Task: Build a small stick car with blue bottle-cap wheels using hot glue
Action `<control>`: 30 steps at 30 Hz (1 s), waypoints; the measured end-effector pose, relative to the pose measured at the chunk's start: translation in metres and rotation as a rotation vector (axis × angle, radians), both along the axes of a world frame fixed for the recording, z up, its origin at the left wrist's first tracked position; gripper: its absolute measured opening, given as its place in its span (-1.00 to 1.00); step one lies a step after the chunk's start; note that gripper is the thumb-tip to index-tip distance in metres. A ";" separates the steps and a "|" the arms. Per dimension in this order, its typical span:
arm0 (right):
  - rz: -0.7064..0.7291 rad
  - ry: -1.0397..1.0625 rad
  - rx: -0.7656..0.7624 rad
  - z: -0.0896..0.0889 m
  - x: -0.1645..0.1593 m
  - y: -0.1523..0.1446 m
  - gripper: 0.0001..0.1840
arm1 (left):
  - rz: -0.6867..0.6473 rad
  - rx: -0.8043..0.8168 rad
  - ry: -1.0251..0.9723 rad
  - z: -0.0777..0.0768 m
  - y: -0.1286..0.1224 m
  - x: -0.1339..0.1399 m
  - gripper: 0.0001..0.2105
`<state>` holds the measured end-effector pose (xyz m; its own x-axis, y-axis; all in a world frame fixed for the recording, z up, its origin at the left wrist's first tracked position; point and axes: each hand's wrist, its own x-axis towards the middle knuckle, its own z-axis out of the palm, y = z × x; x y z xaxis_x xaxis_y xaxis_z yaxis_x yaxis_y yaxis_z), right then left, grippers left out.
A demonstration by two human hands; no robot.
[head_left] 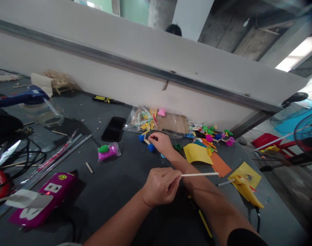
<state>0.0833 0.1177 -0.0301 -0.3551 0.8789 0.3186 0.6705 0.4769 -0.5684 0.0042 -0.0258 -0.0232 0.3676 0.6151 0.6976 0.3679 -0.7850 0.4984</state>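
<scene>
While the left hand (161,186) sits near the middle of the frame, low and close, its fingers are folded tightly around one end of a white stick (200,174). The stick's long axis runs almost level, its free end pointing right, across the view of the right forearm (203,196) and away from the other hand. Farther up the counter (115,191), a little above the left hand in the frame, the right hand (159,141) has its fingers curled, thumb and fingertips drawn near each other beside a small blue-ended piece (146,140). Whether they pinch that piece or only hover at its edge, I cannot tell. The piece lies just left of those fingertips, its long axis slanting from upper left to lower right. Of the two, the right hand is much the nearer to it; the left is below and well apart. Stick and piece thus lie at an angle to each other, and the gripped end of the stick is the one closer to the piece. A phone (113,128) rests farther left; a yellow sheet (198,153) and an orange sheet (221,164) lie to the right.
</scene>
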 end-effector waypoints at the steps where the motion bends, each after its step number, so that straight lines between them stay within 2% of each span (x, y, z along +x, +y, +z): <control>1: -0.004 -0.001 0.003 0.000 0.001 -0.001 -0.88 | -0.001 0.002 0.004 0.000 0.000 0.000 -0.88; 15: -0.002 -0.041 -0.007 -0.003 0.003 -0.006 -0.90 | 0.010 0.023 0.027 0.001 0.001 0.000 -0.86; 30: -0.074 -0.013 -0.005 -0.005 0.004 -0.002 -0.91 | 0.034 0.048 0.027 0.003 0.000 -0.001 -0.87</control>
